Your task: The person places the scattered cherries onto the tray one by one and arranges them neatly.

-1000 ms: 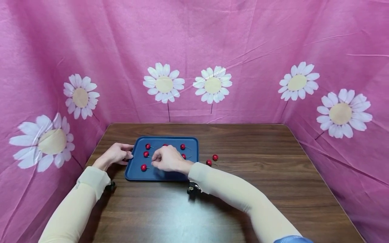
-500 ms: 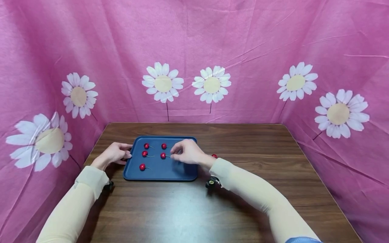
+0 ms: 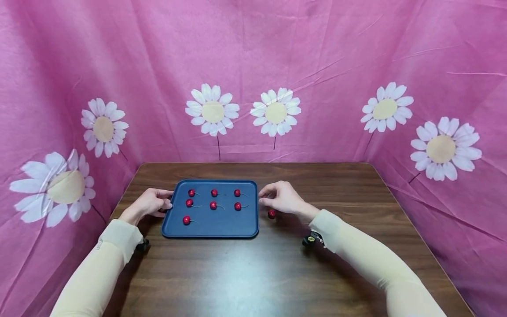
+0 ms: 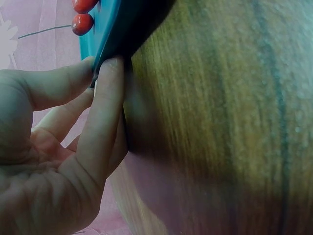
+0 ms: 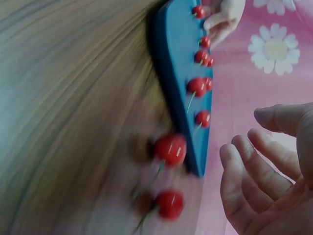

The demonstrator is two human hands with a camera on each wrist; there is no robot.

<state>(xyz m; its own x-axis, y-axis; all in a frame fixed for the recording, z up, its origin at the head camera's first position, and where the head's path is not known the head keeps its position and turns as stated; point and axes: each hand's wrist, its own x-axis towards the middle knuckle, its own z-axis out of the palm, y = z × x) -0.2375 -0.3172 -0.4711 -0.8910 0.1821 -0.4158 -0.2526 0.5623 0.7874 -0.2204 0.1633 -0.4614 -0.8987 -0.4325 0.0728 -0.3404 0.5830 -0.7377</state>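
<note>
A dark blue tray lies on the wooden table, bearing several red cherries with thin stems, set out in rows. My left hand holds the tray's left edge; the left wrist view shows the thumb on the rim and the fingers against its outer side. Just off the tray's right edge hovers my right hand, fingers parted and bent a little, nothing between them. Two loose cherries lie on the table under it, a nearer cherry and another cherry. The head view shows only one loose cherry.
The brown wooden table extends to the right of the tray and in front of it. A pink cloth printed with white daisies hangs at the back and both sides.
My right hand has moved right, from over the tray to above the loose cherries, uncovering the cherries on the tray. My left hand has stayed on the tray's edge.
</note>
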